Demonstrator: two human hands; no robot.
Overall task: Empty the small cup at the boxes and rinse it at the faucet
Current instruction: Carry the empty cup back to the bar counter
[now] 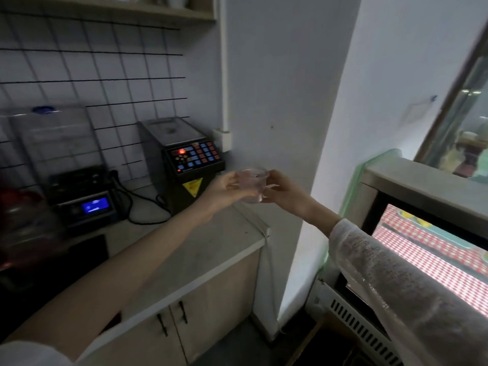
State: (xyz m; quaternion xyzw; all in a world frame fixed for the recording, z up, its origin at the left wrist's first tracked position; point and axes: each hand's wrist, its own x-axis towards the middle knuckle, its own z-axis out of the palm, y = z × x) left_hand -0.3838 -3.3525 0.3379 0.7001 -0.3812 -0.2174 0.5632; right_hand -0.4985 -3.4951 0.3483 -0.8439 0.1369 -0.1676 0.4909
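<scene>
While upright, small cup [252,184] sits between both hands.

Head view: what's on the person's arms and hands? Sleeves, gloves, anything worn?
The left hand is bare, and that forearm is bare almost to the frame's bottom edge, where a bit of pale fabric shows. The right hand is also bare, but a pale, loosely knit, slightly see-through sleeve covers that arm down to the wrist. No gloves, rings or watch are visible on either hand.

White tiled wall [79,67], pale counter [190,249] over cabinet doors [200,320], dim light
</scene>
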